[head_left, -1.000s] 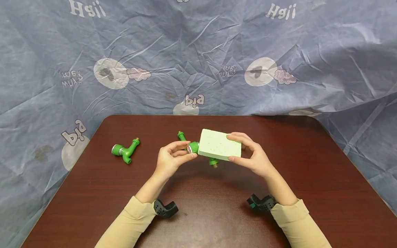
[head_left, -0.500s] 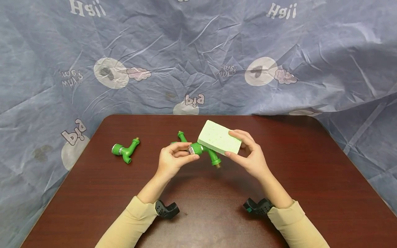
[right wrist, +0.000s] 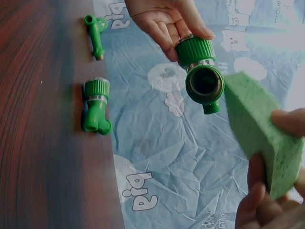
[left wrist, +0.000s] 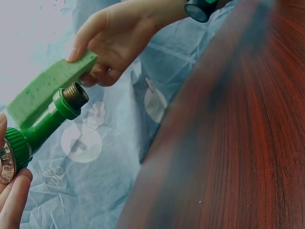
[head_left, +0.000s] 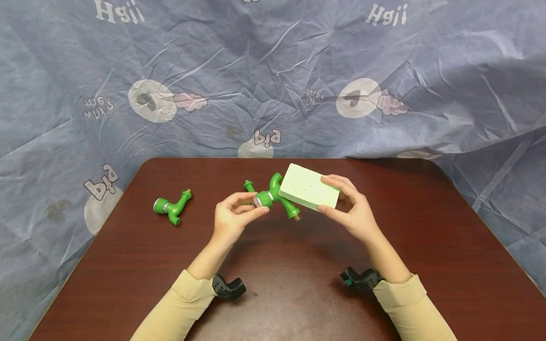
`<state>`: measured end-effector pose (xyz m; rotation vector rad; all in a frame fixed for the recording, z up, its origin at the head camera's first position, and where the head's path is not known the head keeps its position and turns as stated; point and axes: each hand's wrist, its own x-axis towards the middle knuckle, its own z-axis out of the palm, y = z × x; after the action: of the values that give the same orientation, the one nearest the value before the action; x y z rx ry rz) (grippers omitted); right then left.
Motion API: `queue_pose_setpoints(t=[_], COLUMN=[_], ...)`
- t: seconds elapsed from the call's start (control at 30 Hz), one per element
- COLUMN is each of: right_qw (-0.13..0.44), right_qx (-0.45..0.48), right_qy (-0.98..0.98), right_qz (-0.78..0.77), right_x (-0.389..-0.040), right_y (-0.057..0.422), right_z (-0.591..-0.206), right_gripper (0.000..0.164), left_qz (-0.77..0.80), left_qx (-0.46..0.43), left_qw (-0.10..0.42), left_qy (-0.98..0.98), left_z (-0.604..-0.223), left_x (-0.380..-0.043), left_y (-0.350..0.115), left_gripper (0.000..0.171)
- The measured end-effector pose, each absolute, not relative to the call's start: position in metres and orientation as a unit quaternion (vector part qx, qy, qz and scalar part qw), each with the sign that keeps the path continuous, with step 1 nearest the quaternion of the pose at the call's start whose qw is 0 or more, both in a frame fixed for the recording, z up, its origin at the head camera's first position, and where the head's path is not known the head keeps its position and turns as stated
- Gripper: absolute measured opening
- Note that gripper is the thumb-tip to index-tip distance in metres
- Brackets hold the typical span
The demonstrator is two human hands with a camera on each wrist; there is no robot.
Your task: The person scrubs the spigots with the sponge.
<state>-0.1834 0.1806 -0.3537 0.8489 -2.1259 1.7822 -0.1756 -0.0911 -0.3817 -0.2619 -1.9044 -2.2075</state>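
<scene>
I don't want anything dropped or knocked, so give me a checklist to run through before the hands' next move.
1. Left hand secure on the held tap: ok, it pinches the knob.
2. Right hand secure on the sponge: ok, thumb and fingers on opposite sides.
3. Held tap lifted off the table: ok.
4. Sponge touching the held tap: cannot tell; they overlap in the head view, but contact is unclear.
5. Leftmost tap away from both hands: ok.
6. Middle tap fully visible in the head view: not ok, partly hidden there.
</scene>
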Motion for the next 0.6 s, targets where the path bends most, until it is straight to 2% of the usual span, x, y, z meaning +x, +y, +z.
queue_pose_setpoints(t=[0.17,0.4,0.6], right_qw=[0.089,0.092,0.073], right_qx=[0.316,0.224,0.202], right_qy=[-0.730,-0.718,-0.707], right_qz=[0.600,0.653,0.674], right_x=[-0.1848,-0.1892,-0.1886], right_y=[0.1846,0.1898,0.1840], right_z=[-0.3536,-0.3542,-0.3571], right_gripper=[0.058,0.054,0.055], left_qz=[-0.757,-0.773,-0.776], left_qx=[-0.097,-0.111,-0.120], left_qw=[0.122,0.121,0.095], left_qy=[-0.635,-0.613,-0.612], left_z=[-0.3794,-0.3767,-0.3761], left_x=[-0.1755,-0.1751,-0.1729], left_y=[-0.0926,-0.0941,-0.0924], left_gripper=[0.039,0.039,0.038])
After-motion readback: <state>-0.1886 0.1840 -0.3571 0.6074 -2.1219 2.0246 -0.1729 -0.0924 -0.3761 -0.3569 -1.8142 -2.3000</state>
